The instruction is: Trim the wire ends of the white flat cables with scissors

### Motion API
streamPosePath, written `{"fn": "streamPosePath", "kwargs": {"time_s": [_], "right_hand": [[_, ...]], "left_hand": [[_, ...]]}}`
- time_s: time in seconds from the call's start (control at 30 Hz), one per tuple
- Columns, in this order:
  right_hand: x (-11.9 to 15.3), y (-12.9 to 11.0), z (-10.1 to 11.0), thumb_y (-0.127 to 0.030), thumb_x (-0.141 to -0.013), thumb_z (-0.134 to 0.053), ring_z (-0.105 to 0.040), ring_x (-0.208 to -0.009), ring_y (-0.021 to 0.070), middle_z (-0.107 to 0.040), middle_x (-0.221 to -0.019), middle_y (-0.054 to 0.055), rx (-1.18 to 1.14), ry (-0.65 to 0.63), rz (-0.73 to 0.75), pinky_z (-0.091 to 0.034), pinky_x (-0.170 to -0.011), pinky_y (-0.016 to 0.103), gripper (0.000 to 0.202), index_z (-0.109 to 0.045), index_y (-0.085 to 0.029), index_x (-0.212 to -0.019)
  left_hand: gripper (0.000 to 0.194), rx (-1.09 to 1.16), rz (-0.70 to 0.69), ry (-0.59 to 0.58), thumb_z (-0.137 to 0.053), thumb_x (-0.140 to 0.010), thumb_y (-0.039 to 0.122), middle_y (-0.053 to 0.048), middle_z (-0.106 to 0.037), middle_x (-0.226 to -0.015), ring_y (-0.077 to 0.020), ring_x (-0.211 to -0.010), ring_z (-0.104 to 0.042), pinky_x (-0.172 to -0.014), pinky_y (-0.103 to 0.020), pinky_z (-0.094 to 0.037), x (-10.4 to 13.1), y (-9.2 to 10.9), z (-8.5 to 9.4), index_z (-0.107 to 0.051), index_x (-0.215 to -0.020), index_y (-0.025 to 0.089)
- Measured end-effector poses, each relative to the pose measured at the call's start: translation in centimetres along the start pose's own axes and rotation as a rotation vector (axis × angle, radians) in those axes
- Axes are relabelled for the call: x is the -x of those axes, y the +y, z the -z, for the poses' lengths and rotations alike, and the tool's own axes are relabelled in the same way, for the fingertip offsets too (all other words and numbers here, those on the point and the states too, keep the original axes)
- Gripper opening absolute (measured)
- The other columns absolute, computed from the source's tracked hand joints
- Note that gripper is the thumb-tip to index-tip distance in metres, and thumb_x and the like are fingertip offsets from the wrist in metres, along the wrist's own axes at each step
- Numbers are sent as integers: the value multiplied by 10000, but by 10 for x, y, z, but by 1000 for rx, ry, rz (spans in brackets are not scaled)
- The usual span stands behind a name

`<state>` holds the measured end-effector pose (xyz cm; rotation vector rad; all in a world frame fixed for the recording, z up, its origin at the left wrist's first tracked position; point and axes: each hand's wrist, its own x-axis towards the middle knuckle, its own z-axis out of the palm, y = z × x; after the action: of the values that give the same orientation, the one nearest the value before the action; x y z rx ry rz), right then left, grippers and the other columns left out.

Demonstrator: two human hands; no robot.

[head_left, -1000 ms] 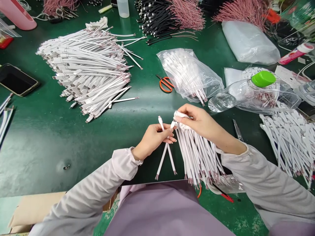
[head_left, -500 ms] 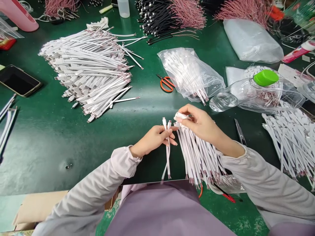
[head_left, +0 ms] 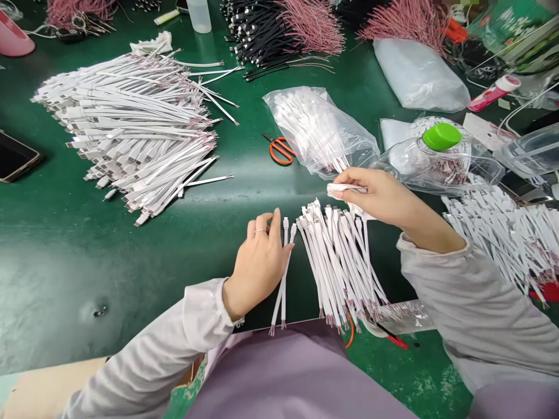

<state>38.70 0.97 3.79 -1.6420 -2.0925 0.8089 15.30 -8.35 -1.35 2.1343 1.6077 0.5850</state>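
Two short white cables lie crossed on the green table, plugs up. My left hand is just left of them, palm down, its fingers extended and nothing gripped. A white cloth-like piece is pinched between the thumb and fingers of my right hand, which hovers above the upper right of a pile of white cables. That pile lies with its plugs away from me and bare pink wire ends at the table edge. A larger white cable heap spreads at the left.
Orange-handled scissors lie beside a clear bag of white cables. A bottle with a green cap lies at the right, above more white cables. Black cables are at the back, a phone at far left.
My left hand has let go of the two cables, which now lie on the table. My right hand has moved right with the white piece. The view has shifted to the right.
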Motion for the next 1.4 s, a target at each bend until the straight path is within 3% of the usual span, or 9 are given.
{"fn": "streamPosePath", "kwargs": {"time_s": [0.07, 0.2, 0.33, 0.43, 0.73, 0.9, 1.07, 1.23, 1.4], "right_hand": [[-9, 1, -5, -408, -815, -636, -565, -699, 176, -672, -787, 25, 7, -76, -19, -383, -655, 312, 216, -665, -195, -812], [-30, -3, -20, -370, -797, -645, -575, -717, 174, -674, -763, 20, 14, -178, 31, -385, -694, 315, 187, -676, -186, -776], [-38, -3, -19, -353, -792, -649, -533, -655, 160, -632, -690, 5, 27, -105, 13, -363, -644, 309, 174, -670, -187, -748], [-34, -1, -14, -360, -789, -658, -545, -687, 167, -647, -730, 13, -69, 9, 7, -383, -654, 309, 177, -671, -183, -788], [-14, 1, -18, -384, -804, -667, -560, -728, 177, -676, -807, 29, -161, 89, 21, -417, -697, 323, 194, -674, -193, -833], [-12, 5, -17, -355, -814, -656, -565, -729, 171, -663, -817, 29, -215, 122, 19, -417, -697, 319, 167, -657, -189, -835], [-6, 2, -20, -351, -841, -638, -552, -738, 160, -635, -809, 17, -267, 106, 52, -410, -679, 295, 160, -642, -192, -851], [-3, -5, -27, -222, -853, -549, -552, -725, 149, -635, -820, 13, -145, -32, 176, -400, -648, 270, 84, -625, -189, -865], [-6, -1, -38, -120, -854, -449, -533, -650, 153, -618, -761, 15, 78, 124, 309, -382, -622, 275, 159, -588, -197, -863]], "left_hand": [[576, -141, -161, 61, -603, -904, 241, -239, -530, -1390, -353, -1281, -498, -1029, -475, -453, 0, 3, -5, -438, -1417, 38], [474, -197, -478, -21, -510, -969, 305, -163, -510, -1460, -308, -1387, -401, -1149, -484, -335, -19, 6, -17, -479, -1389, 87], [335, -123, -188, -1, -439, -998, 308, -146, -627, -1259, -283, -1189, -533, -989, -417, -454, -54, 7, -24, -603, -1224, 122], [350, -162, -23, 6, -538, -943, 410, -169, -610, -1175, -325, -1114, -534, -904, -428, -463, -75, 15, -27, -638, -1090, 108], [173, -240, -46, 1, -532, -937, 260, -168, -627, -1107, -324, -1054, -551, -848, -420, -417, -78, 32, -36, -577, -1016, 112], [109, 186, -93, -17, -547, -950, 240, -19, -711, -865, -234, -883, -636, -833, -377, -414, -79, 24, -28, -519, -1049, 204], [299, 728, 88, -140, -658, -858, 178, 39, -733, -801, -172, -787, -694, -784, -290, -456, -81, 18, -24, -486, -1095, 237], [363, 823, 142, -122, -704, -813, 212, 49, -719, -764, -179, -770, -697, -740, -284, -456, -81, 16, -29, -429, -1049, 237], [349, 846, 128, -88, -694, -808, 214, 56, -713, -766, -153, -724, -669, -713, -272, -440, -83, 11, -35, -416, -1018, 236]]}}
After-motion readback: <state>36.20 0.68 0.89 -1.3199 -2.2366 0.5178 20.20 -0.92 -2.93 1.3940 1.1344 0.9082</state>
